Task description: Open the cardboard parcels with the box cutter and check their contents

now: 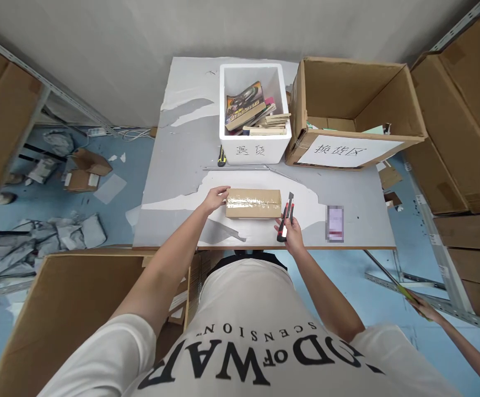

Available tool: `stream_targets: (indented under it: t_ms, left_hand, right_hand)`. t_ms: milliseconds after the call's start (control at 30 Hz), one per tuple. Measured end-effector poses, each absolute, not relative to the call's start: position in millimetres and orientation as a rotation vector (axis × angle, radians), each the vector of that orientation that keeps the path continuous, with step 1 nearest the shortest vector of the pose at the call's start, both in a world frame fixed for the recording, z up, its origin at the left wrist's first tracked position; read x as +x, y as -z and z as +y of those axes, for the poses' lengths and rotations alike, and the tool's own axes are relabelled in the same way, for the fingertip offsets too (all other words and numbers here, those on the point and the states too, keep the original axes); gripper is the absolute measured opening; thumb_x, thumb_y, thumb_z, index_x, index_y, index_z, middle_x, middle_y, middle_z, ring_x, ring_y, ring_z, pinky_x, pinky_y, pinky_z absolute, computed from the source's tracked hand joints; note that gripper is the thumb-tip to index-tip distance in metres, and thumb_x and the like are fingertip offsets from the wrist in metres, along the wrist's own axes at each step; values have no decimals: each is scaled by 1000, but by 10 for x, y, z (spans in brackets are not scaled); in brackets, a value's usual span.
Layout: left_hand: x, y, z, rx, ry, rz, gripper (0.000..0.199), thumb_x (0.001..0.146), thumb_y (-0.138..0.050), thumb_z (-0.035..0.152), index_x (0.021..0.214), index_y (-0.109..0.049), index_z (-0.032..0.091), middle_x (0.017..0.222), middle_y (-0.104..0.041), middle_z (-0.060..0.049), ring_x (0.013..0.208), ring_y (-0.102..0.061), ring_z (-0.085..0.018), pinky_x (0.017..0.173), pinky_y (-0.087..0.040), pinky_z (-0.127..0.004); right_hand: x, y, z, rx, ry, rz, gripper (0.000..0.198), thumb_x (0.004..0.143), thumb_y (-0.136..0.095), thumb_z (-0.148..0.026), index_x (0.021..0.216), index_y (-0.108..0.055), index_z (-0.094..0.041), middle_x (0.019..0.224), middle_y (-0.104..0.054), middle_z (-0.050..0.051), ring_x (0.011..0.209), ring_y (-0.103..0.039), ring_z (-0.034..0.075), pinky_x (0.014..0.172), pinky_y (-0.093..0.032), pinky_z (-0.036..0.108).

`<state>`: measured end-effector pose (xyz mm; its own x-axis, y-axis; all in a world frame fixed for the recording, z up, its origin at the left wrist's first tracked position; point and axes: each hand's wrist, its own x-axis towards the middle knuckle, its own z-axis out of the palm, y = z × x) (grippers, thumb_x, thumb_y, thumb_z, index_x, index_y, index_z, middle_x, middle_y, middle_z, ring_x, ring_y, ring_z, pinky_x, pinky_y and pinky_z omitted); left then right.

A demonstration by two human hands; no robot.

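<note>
A small cardboard box (253, 203) wrapped in shiny clear tape lies on the table in front of me. At its left end, my left hand (216, 199) grips the edge with the fingers on the upper corner. My right hand (293, 234) is closed around a black and red utility knife (286, 217), close by the box's right end. The knife points away from me, and its tip is beside the box, not on it. Some of the right fingers are hidden behind the knife.
Behind stand a white foam bin (256, 150) of books and a large cardboard carton (357, 151). A yellow-black cutter (222, 156) lies by the bin, a phone (334, 224) at right. Another person's hand (424, 307) holds a pole at lower right. An open carton (86, 298) stands left.
</note>
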<state>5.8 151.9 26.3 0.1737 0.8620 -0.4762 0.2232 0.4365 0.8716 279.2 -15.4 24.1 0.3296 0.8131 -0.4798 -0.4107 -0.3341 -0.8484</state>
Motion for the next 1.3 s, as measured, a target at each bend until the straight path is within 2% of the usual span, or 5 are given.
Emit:
stream_targets:
  t_ms: [333,667,833,1133,1300]
  left_hand:
    - [229,-339,668,636,-904,1402,56,41,-91,40,85,-72,11,77,-73,-5,75,-69,-18,86,-56,-37]
    - [651,-94,-62,582,-869,1482,49,47,-89,43,82,-73,12,77,-75,-8,70,-70,-19,71,-57,-31]
    - [578,-62,-24,709,-794,1538,49,51,-86,47,82,-72,13,79,-75,-9,73,-71,-21,71,-56,-32]
    - [303,-217,661,1292,-524,1709,54,71,-71,57,105,-72,15,105,-73,-15,102,-68,-29,95,-50,-42]
    - [484,-224,1634,1426,-635,1386,74,79,-66,47,143,-44,18,149,-43,-14,131,-49,-29,108,-41,-41]
  right_hand:
    - [3327,-307,1128,-1425,-1345,-679,38,73,-71,-52,92,-54,-23,93,-66,0,79,-65,12,73,-58,29]
    - [3106,-120,1541,-1426,-1395,-906,37,76,-66,-53,94,-55,-22,85,-65,-1,62,-56,9,56,-50,23]
    - [3042,-131,1548,-1433,-1374,-892,36,76,-65,-52,94,-53,-23,87,-64,-1,69,-58,10,62,-52,25]
    - [3169,-336,607,-1547,-1198,-804,38,82,-57,-55,103,-50,-24,116,-64,5,75,-63,12,59,-54,26]
    - [2894,-372,-325,-1472,-1395,-431,45,78,-65,-57,107,-50,-27,129,-60,6,89,-67,17,64,-58,32]
